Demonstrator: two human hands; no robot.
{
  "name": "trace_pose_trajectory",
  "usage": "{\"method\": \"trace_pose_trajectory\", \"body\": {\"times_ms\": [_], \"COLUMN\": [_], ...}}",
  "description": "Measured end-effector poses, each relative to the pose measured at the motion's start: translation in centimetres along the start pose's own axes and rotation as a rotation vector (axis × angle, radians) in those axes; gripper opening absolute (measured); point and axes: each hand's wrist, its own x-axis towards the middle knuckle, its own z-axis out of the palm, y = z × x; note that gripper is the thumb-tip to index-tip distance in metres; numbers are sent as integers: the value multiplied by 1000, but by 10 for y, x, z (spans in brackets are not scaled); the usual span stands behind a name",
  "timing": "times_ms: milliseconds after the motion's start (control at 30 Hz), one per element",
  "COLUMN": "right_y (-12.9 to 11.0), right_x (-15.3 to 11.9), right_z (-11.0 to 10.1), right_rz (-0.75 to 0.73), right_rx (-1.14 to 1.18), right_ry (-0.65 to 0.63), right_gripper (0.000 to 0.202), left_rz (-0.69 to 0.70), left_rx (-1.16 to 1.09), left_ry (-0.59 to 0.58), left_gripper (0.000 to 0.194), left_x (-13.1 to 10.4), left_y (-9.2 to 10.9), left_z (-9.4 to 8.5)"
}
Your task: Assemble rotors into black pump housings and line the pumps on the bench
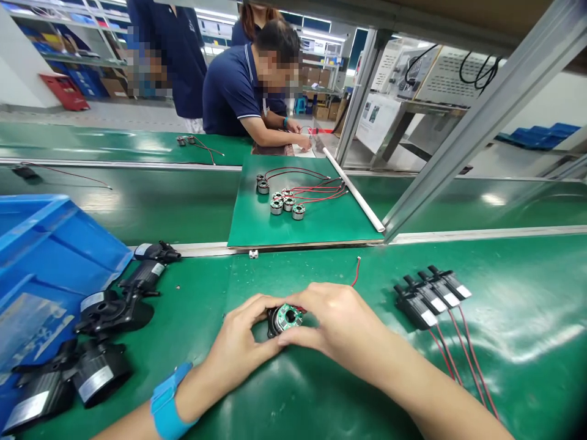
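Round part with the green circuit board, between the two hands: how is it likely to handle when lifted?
Its exposed circuit board looks fragile, so pressing could harm it. The black housing looks rigid and unlikely to flex. The curved red wire seems floppy and may trail, if attached.

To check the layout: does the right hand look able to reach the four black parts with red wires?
Probably yes: nothing visible stands between the right hand and the black parts, though it would first have to release the round part.
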Motion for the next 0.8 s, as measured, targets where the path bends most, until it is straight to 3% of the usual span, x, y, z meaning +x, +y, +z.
{"method": "trace_pose_trajectory", "body": {"times_ms": [167,267,467,567,667,800], "right_y": [2,8,18,21,21,17], "right_x": [1,7,12,12,12,7], "right_z": [3,14,23,21,20,22], "right_rz": [-63,-79,-117,-160,-197,-250], "right_rx": [-40,-86,54,56,39,27], "right_ry": [-62,-31,-22,-70,-90,-28], "right_gripper": [43,44,65,45,38,32], "left_rz": [15,22,68,204,314,358], "left_rx": [14,60,128,183,270,392], "left_ry": [-29,-18,121,130,32,-44], "left_gripper": [36,36,57,42,25,23], "left_x": [1,1,-4,-6,-6,-9], "left_y": [2,3,-5,-9,-6,5], "left_z": [1,0,-1,-1,-5,-13]}}
